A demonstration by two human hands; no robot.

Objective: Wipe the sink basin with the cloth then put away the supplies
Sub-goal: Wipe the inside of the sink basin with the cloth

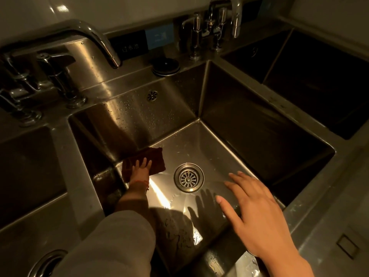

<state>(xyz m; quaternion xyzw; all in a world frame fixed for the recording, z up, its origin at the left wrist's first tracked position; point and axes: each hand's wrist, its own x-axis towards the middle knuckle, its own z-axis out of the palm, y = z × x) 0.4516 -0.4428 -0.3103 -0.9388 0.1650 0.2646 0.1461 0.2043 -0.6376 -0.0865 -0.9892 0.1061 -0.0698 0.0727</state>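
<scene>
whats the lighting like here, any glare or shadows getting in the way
Head view: dim, warm light; bright glare streak on the sink basin floor beside the drain; right hand casts a sharp shadow near it; right wall nearly black; left hand and cloth dark but legible; wide-angle bending at edges.

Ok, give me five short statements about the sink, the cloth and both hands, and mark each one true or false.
1. The left hand presses the cloth on the basin floor. True.
2. The cloth covers the drain. False: it lies to the left of the drain, apart from it.
3. The right hand holds a sponge. False: it is empty, fingers spread above the basin.
4. Water runs from the faucet. False: no stream shows.
5. Droplets dot the back wall. True.
</scene>
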